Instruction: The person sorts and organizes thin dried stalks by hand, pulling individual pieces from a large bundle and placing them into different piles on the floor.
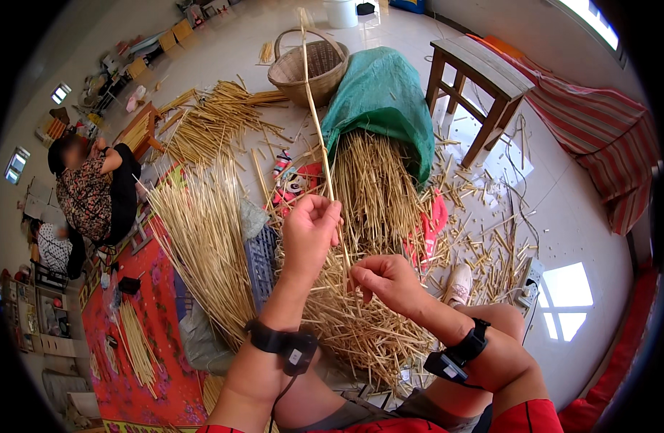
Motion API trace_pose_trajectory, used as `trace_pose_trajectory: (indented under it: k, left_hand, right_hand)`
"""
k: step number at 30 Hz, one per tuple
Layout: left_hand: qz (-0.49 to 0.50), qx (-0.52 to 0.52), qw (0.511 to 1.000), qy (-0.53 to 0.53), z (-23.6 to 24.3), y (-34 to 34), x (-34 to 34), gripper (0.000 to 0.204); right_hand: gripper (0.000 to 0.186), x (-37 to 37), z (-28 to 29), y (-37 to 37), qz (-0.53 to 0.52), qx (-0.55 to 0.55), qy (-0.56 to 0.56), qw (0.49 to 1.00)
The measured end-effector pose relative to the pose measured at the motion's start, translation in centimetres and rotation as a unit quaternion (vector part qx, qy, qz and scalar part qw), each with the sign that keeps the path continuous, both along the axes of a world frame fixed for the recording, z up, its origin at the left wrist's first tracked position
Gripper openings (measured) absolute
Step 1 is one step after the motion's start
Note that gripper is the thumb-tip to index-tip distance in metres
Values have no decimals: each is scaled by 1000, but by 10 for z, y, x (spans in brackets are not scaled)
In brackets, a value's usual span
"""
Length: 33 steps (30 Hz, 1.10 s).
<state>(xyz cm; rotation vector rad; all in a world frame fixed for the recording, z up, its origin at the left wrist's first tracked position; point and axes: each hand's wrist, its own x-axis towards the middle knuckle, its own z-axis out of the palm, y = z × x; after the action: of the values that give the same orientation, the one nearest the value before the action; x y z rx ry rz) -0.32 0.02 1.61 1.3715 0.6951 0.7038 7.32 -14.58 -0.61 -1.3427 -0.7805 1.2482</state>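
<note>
On the left, a red flowered cloth (108,303) carries a small bundle of pale, slim stalks (137,346); a large sheaf of long straw-coloured stalks (205,231) leans beside a dark-blue plastic crate (259,265). Both look sorted, so a fair share seems done. The left hand (310,229) pinches one long, thin, pale-yellow stalk (317,123), which rises above a loose heap of dry straw (364,339). Much appears left: a green woven sack (371,90) lies with its open mouth packed. The right hand (388,283) grips that same stalk lower down. Farther right, short straw pieces (501,249) litter the glossy tiled floor (566,191).
</note>
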Motion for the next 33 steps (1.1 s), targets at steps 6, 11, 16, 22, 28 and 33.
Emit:
trace_pose_trajectory:
  k: [6, 11, 16, 22, 28, 33]
  left_hand:
    - [-51, 12, 999, -7, 0, -4, 2, 11]
    - [-90, -3, 996, -20, 3, -5, 2, 11]
    - [-100, 20, 995, -5, 1, -7, 2, 11]
    - [-103, 39, 994, -4, -2, -8, 4, 10]
    - [-115, 40, 993, -1, -2, -8, 2, 9]
    - [-113, 23, 993, -18, 0, -8, 3, 10]
  right_hand:
    - [18, -1, -3, 0, -22, 7, 16, 1000]
    - [13, 1, -3, 0, -19, 19, 31, 999]
    - [13, -2, -5, 0, -26, 40, 14, 999]
    - [13, -1, -4, 2, -65, 36, 27, 997]
    - [13, 1, 0, 2, -49, 25, 35, 998]
    - [12, 2, -4, 3, -58, 25, 34, 997]
